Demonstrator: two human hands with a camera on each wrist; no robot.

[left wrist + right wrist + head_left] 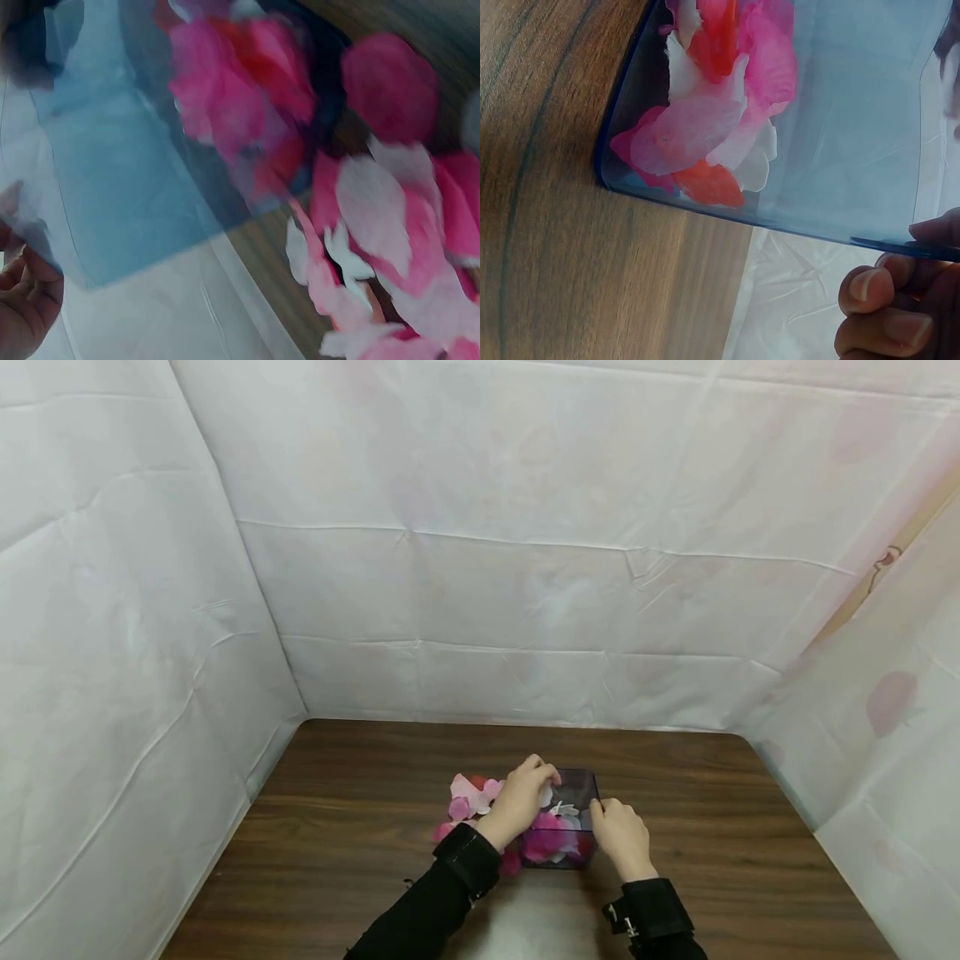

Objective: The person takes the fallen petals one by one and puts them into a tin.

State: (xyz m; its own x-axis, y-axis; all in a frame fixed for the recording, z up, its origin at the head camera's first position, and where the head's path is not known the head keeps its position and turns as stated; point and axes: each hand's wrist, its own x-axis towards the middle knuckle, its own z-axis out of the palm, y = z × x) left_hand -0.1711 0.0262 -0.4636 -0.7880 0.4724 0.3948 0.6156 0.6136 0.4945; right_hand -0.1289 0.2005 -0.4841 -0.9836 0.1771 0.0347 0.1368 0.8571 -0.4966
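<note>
A see-through dark plastic box [577,785] stands on the table with pink, red and white artificial flower petals [697,135] inside. My right hand [621,837] pinches the box's right rim between thumb and curled fingers [866,289]. Over the left part of the box, my left hand [521,797] has its fingers bent down at the opening. In the left wrist view its thumb and fingers [37,285] pinch a pale petal [39,240], partly hidden. Loose petals [375,217] lie heaped on the table against the box's left side, partly under my left wrist.
The brown wood-grain table [360,802] runs back to a white cloth wall [487,593], with more cloth at left and right. A pink petal [390,86] lies right beside the box. Both wrists wear black bands [468,860].
</note>
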